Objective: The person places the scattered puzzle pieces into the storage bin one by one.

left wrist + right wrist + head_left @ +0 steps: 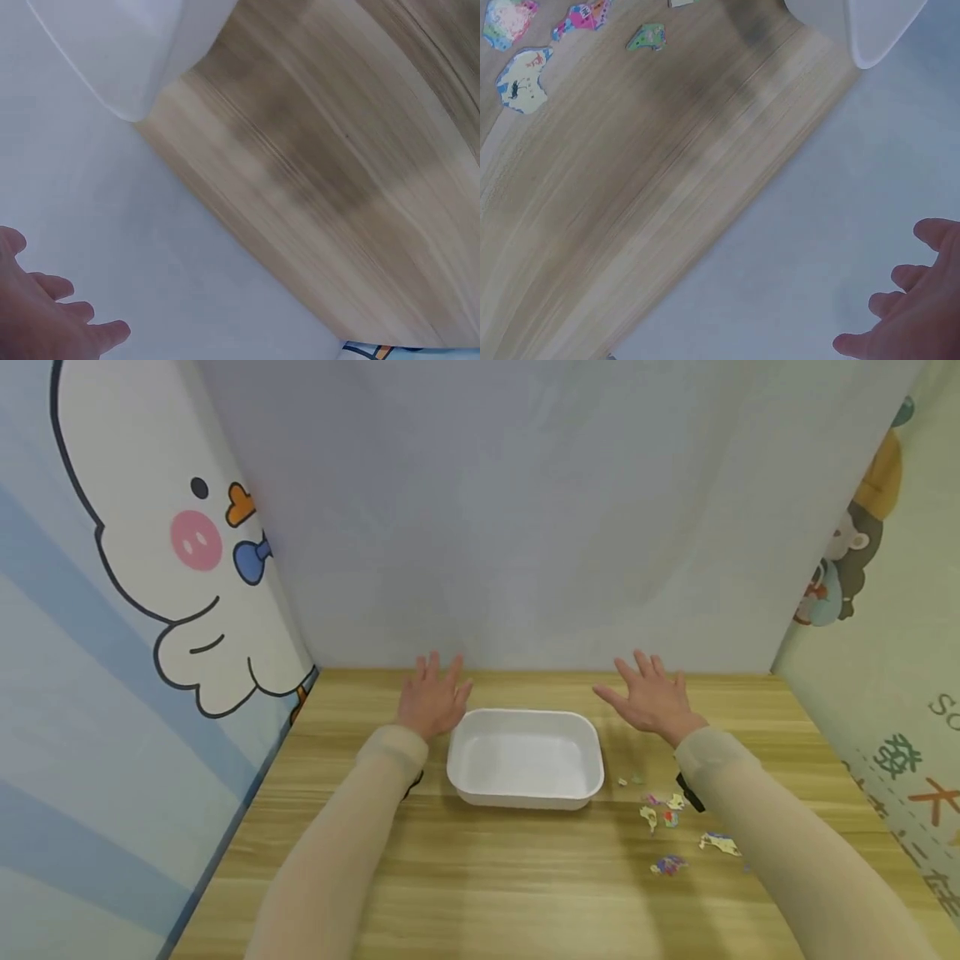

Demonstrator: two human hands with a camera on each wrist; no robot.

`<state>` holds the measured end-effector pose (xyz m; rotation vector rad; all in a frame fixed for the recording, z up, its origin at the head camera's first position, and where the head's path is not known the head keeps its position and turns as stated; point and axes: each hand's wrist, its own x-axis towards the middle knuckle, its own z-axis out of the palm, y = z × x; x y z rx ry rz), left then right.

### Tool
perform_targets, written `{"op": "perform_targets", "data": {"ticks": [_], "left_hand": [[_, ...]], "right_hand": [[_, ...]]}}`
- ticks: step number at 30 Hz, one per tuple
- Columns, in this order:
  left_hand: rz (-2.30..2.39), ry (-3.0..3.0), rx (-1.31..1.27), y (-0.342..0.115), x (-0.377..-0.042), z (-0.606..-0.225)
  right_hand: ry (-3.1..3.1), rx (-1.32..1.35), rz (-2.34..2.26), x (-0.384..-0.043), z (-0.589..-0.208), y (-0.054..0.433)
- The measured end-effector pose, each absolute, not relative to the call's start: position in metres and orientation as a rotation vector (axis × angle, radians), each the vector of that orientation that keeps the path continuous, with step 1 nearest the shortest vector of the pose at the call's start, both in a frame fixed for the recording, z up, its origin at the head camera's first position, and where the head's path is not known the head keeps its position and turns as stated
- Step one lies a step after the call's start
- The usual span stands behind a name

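Observation:
A white rectangular tray [525, 760] with rounded corners stands on the wooden table, its inside bare. My left hand [432, 697] is raised beside the tray's far left corner, fingers spread and holding nothing. On the other side, my right hand [651, 697] is held up past the tray's far right corner, also spread and holding nothing. To the right of the tray lie several small, irregular, colourful flat pieces, among them a purple one [668, 864], a pale yellow one [720, 843] and a green one [647, 37]. My right forearm overlaps part of that area.
The wooden table [480, 877] ends at a plain pale grey backdrop [510, 527] behind the tray. A wall panel with a cartoon duck [150, 527] borders the left side, and a pale green printed panel [885, 693] the right.

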<state>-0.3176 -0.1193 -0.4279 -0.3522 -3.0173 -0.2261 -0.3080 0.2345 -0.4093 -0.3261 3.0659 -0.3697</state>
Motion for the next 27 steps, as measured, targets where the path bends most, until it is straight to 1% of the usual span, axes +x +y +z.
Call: {"op": "perform_targets", "data": {"ticks": [6,9,15,27], "left_hand": [[-0.304,-2.999,-0.356,-0.117,-0.315,-0.428],[-0.443,-2.971,-0.343,-0.118,-0.309,-0.438],[-0.685,-2.982,-0.332,-0.12,-0.296,-0.468],[-0.807,-3.03,-0.345,-0.127,-0.291,-0.48]], "right_hand": [[3.059,-0.307,-0.418,-0.304,-0.407,0.239],[3.066,-0.317,-0.457,-0.301,-0.413,0.242],[3.074,-0.348,-0.491,-0.293,-0.438,0.248],[3.037,-0.36,-0.472,-0.282,-0.444,0.255]]}}
